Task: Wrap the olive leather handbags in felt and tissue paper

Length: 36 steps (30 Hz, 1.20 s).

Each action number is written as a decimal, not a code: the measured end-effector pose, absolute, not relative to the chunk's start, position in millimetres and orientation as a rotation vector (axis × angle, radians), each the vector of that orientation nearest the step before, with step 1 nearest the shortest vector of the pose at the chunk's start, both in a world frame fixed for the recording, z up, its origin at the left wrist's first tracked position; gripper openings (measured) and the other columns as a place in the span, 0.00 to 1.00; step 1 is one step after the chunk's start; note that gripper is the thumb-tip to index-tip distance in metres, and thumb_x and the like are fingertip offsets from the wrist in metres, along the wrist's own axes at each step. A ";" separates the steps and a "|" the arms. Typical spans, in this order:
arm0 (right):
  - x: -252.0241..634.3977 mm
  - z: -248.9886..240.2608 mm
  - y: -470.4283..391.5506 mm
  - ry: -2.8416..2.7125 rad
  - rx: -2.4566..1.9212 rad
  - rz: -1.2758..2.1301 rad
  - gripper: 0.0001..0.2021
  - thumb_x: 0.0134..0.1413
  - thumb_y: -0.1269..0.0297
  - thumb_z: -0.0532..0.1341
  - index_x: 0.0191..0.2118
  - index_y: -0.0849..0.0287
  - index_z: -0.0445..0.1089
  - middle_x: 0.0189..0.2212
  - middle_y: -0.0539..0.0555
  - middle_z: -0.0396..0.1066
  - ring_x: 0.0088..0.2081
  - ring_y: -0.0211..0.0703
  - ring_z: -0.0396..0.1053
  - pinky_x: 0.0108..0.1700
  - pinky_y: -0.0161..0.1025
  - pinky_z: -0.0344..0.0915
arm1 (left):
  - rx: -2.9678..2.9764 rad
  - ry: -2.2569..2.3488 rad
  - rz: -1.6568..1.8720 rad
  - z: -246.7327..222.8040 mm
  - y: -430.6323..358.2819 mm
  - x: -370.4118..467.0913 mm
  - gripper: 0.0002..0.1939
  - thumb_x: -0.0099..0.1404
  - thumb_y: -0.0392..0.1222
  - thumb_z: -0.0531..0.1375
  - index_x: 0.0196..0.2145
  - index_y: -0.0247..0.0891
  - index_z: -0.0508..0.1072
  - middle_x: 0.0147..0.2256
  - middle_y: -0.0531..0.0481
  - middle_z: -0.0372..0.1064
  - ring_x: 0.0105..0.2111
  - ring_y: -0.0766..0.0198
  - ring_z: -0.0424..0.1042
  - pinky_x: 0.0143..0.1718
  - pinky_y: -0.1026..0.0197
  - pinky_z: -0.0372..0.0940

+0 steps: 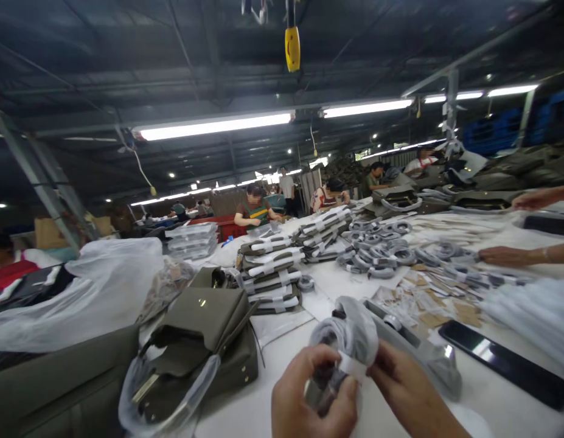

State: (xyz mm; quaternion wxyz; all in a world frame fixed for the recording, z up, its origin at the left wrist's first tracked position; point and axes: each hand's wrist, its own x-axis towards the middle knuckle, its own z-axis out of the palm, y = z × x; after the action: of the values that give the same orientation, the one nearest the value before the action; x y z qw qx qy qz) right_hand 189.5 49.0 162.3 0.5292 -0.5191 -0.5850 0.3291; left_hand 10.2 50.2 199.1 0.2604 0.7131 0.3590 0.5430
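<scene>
A coiled bag strap (361,325) wrapped in greyish plastic, with a white band around it, is held over the table. My left hand (311,392) grips it from the left, thumb and fingers closed on the band. On the right side my right hand (403,380) is closed against the same coil, its fingertips partly hidden behind it. Just beyond, a grey-green item in clear plastic (434,362) lies on the white table (233,398). To the left stands an olive handbag (206,322), flap raised, its handle (202,380) wrapped in plastic.
Wrapped olive pieces (275,271) are stacked ahead, beside a heap of coiled straps (373,252). A black phone (505,362), tags (428,298) and white bags (532,310) lie right. A co-worker's hand (505,255) touches coils. A yellow handle (292,48) hangs overhead.
</scene>
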 end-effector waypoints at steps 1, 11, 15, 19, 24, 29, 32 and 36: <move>190.8 162.6 48.8 -1.365 -1.240 0.802 0.18 0.57 0.48 0.62 0.42 0.58 0.77 0.38 0.58 0.78 0.40 0.54 0.75 0.46 0.47 0.70 | 1.908 1.004 1.419 202.2 50.6 8.5 0.06 0.56 0.39 0.64 0.34 0.45 0.75 0.31 0.54 0.75 0.32 0.61 0.73 0.36 0.63 0.68; 186.2 164.8 24.3 -1.137 -1.012 1.061 0.23 0.59 0.45 0.61 0.51 0.56 0.72 0.51 0.60 0.71 0.39 0.44 0.73 0.38 0.40 0.73 | 1.618 0.991 1.259 208.0 63.8 -1.8 0.11 0.62 0.46 0.64 0.39 0.38 0.72 0.38 0.46 0.76 0.40 0.59 0.75 0.43 0.60 0.68; 173.8 175.0 26.7 -1.103 -0.930 1.184 0.25 0.58 0.48 0.64 0.56 0.56 0.68 0.54 0.60 0.69 0.41 0.43 0.72 0.39 0.40 0.72 | 1.510 0.924 1.269 212.2 63.4 2.6 0.14 0.60 0.49 0.66 0.38 0.38 0.71 0.37 0.46 0.77 0.39 0.58 0.76 0.39 0.61 0.68; 170.3 178.9 32.2 -1.080 -0.872 1.234 0.27 0.56 0.49 0.66 0.57 0.55 0.66 0.56 0.59 0.68 0.39 0.41 0.70 0.40 0.40 0.70 | 1.426 0.942 1.272 216.4 61.0 5.9 0.16 0.59 0.51 0.66 0.38 0.38 0.71 0.37 0.46 0.77 0.38 0.59 0.76 0.36 0.63 0.66; 172.0 177.2 30.6 -1.094 -0.824 1.275 0.26 0.57 0.45 0.64 0.53 0.59 0.69 0.43 0.57 0.73 0.34 0.38 0.69 0.38 0.38 0.67 | 1.464 0.968 1.289 214.1 61.5 3.9 0.16 0.59 0.50 0.67 0.39 0.37 0.71 0.37 0.46 0.77 0.39 0.58 0.76 0.37 0.62 0.66; 169.8 182.6 29.9 -1.006 -0.798 1.337 0.20 0.56 0.48 0.66 0.44 0.60 0.74 0.37 0.54 0.72 0.35 0.39 0.68 0.35 0.35 0.66 | 1.508 0.968 1.290 211.1 62.3 2.9 0.15 0.60 0.50 0.66 0.39 0.37 0.72 0.37 0.45 0.78 0.39 0.58 0.76 0.39 0.61 0.67; 168.1 187.9 29.5 -1.043 -0.888 1.247 0.18 0.53 0.49 0.68 0.35 0.62 0.76 0.28 0.52 0.71 0.31 0.38 0.67 0.33 0.34 0.65 | 1.516 0.979 1.315 210.6 62.8 3.4 0.16 0.59 0.50 0.66 0.38 0.37 0.72 0.36 0.45 0.78 0.38 0.58 0.76 0.39 0.61 0.68; 167.8 194.0 21.3 -1.055 -0.950 1.187 0.18 0.53 0.48 0.67 0.32 0.62 0.76 0.26 0.52 0.72 0.28 0.37 0.66 0.34 0.35 0.64 | 1.584 1.035 1.321 209.0 65.7 1.2 0.17 0.59 0.52 0.66 0.39 0.37 0.73 0.37 0.45 0.77 0.39 0.58 0.76 0.40 0.61 0.69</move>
State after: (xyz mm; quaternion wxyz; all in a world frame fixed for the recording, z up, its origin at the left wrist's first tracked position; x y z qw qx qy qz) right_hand 167.8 21.3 194.0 0.6017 -0.4100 -0.4553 0.5125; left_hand 1.2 65.7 209.0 0.4048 0.6277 0.4101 0.5234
